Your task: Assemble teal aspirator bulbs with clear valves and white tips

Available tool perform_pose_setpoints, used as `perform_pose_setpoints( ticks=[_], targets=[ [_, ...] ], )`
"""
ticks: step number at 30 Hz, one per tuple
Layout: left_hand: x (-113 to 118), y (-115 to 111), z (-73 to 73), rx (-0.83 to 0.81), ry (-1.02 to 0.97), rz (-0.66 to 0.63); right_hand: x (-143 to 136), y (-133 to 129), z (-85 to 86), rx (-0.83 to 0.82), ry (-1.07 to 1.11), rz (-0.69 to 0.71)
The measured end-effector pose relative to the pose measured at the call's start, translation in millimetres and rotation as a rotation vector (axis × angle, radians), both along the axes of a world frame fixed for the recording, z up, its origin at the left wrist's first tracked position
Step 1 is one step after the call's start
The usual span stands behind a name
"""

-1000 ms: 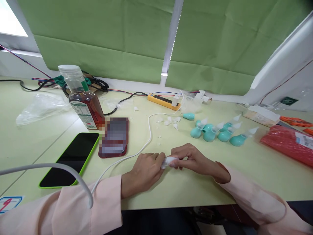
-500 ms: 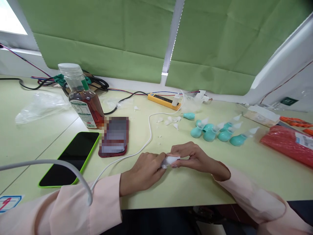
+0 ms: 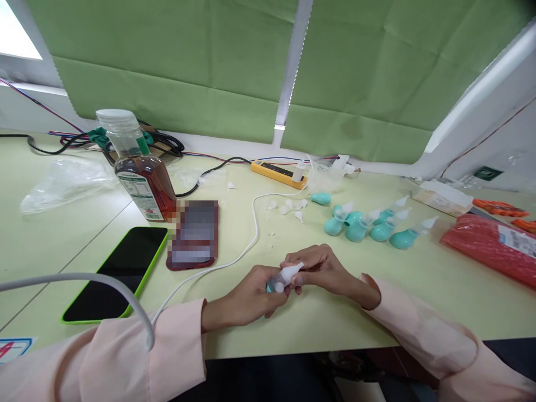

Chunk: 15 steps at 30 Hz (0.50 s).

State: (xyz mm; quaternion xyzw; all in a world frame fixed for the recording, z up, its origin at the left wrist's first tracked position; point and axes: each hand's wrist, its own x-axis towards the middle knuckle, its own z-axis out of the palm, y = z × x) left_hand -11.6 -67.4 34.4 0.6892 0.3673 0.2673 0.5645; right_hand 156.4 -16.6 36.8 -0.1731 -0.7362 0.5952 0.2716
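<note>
Near the table's front edge, my left hand is wrapped round the teal bulb end of a small bulb device with a clear middle. Its white pointed tip points up and right. My right hand pinches the tip end between thumb and fingers. Most of the bulb is hidden by my left hand. Several similar teal devices with whitish tips lie to the right, beyond my right hand. A teal bulb without a visible tip lies behind them. Small white pieces are scattered beyond my hands.
A green-edged phone, a dark red phone and a bottle of brown liquid are at left. A white cable crosses the table. A yellow power strip lies behind; a red package lies at right.
The device in my hands has turned, so its pointed tip and part of the teal bulb now show. My left hand has rolled, and both hands have shifted their hold.
</note>
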Motion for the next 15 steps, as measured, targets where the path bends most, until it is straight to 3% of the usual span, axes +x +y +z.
perform_pose_setpoints(
  ticks=[2, 7, 10, 15],
  targets=[
    [1, -1, 0.2, -0.065, -0.029, -0.020, 0, -1, 0.1, 0.005, -0.010, 0.006],
    [5, -8, 6.7, 0.178, 0.138, 0.096, 4, -6, 8.2, 0.219, -0.150, -0.011],
    [6, -11, 9.7, 0.245, 0.199, 0.130, 3, -9, 11.5, 0.342, -0.210, -0.064],
    [6, -9, 8.7, 0.236, 0.196, 0.166, -4, -9, 2.2, 0.178, -0.078, -0.165]
  ],
)
